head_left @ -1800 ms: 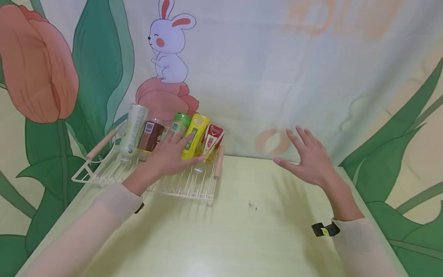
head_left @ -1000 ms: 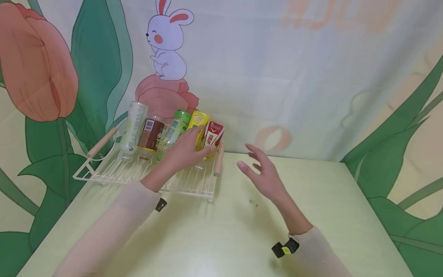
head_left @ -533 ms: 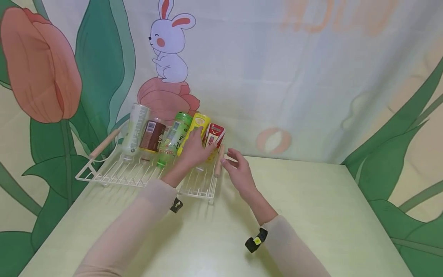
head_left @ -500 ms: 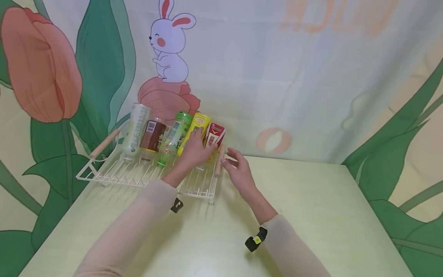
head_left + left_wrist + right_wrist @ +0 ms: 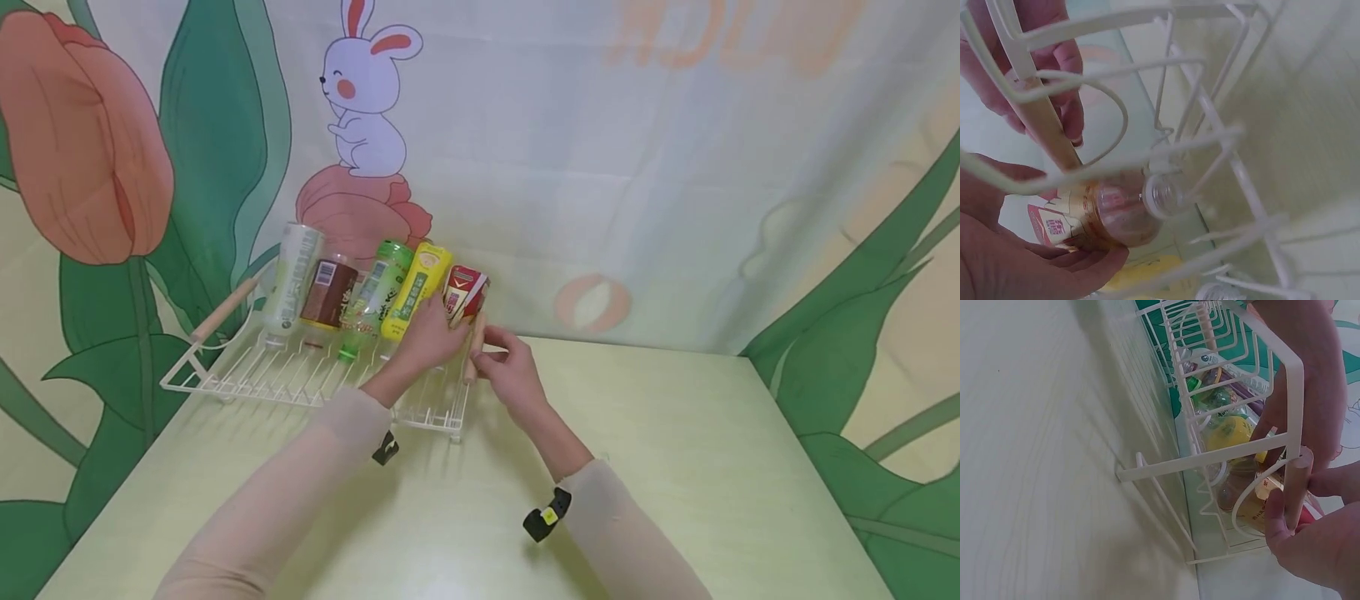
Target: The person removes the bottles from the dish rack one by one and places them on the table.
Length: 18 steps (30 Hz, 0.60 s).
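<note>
My left hand grips a bottle with a red and cream label at the right end of a white wire rack. In the left wrist view that bottle points its clear cap inward, and my fingers curl under it while the thumb lies above. My right hand holds the rack's right wooden handle from outside. Thumb and fingers pinch this handle in the right wrist view. Part of the bottle is hidden behind my left hand in the head view.
Leaning in the rack, left to right, are a clear bottle, a brown-labelled one, a green one and a yellow one. Another wooden handle is at the left. A printed cloth hangs behind the pale table.
My left hand has moved right across the rack and closed around the red-labelled bottle, which now tilts slightly rightward. My right hand has come in from the right and taken hold of the handle.
</note>
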Each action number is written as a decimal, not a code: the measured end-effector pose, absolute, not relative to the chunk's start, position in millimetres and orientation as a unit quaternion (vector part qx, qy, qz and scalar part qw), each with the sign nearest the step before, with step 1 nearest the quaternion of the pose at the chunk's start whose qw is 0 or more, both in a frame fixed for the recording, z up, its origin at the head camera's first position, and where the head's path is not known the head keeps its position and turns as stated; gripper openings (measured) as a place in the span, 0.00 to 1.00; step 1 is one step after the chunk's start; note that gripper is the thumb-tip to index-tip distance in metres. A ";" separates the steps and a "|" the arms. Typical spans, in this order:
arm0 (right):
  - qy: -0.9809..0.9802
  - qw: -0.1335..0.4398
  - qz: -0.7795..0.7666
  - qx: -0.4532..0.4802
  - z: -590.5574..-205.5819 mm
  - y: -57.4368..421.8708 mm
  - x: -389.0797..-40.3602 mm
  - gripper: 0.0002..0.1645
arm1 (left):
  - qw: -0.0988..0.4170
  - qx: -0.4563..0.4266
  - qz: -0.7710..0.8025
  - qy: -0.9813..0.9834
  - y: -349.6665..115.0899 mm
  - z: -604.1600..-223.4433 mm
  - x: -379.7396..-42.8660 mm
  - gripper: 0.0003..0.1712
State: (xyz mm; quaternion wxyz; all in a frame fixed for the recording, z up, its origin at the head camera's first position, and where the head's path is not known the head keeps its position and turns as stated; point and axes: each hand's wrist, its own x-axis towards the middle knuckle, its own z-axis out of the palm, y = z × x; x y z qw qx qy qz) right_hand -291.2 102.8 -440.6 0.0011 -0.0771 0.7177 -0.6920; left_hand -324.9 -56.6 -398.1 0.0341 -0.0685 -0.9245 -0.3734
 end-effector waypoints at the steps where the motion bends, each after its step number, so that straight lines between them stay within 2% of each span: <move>1: 0.719 0.002 -0.691 -0.076 -441.2 102.5 -291.0 0.28 | 0.033 -0.069 -0.361 -0.929 -57.8 -398.1 -324.0 0.44; 8: 0.730 0.008 -0.681 -0.064 -442.7 101.4 -289.7 0.28 | 0.034 -0.071 -0.316 -0.946 -63.9 -396.0 -324.8 0.47; 18: 0.736 -0.002 -0.673 -0.077 -439.5 104.1 -287.8 0.25 | 0.039 -0.043 -0.260 -0.964 -54.7 -403.8 -335.0 0.41</move>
